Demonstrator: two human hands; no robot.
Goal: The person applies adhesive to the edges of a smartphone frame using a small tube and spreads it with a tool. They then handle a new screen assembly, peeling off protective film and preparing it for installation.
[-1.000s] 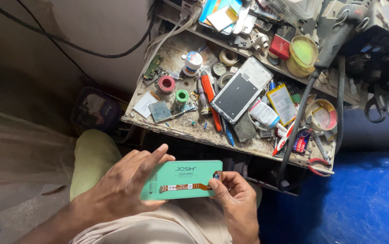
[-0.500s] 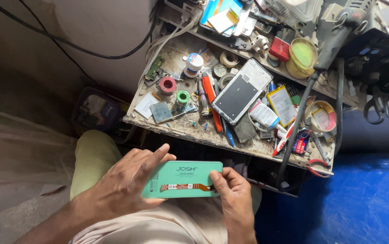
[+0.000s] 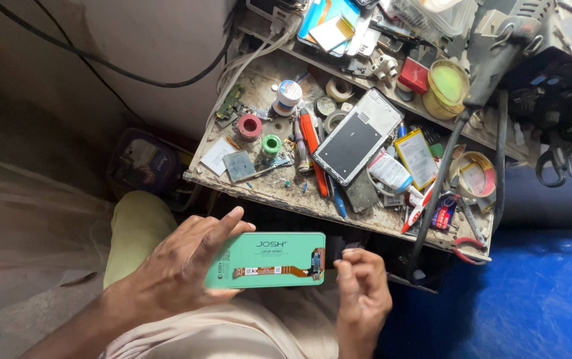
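**Green display panel held over the lap, below a cluttered repair bench**

We see, at left, the left hand [image 3: 179, 272] cradling a flat, rounded-corner green panel [image 3: 266, 259] from beneath and behind. Its fingers are spread: the forefinger lies extended along the panel's upper left edge, and the others curl behind its left end. The panel is smooth and matte, and a thin orange ribbon cable [image 3: 272, 270] runs along its lower half to a small dark connector at its right end. The panel sits level over the lap, just below the front lip of the bench [image 3: 259, 193].

To the right, the right hand [image 3: 362, 296] is loosely curled, its fingertips bunched close together just beside the panel's right edge; we cannot tell whether they touch it.

On the rough, dusty bench top above we count two small tape rolls, one red [image 3: 250, 126] and one green [image 3: 271, 144], one orange-handled tool [image 3: 314, 149], and one glossy dark phone screen in a pale frame [image 3: 357, 136] lying tilted. Further right stand one round yellow-green tub [image 3: 447, 86] and one pair of black-handled scissors [image 3: 565, 159].
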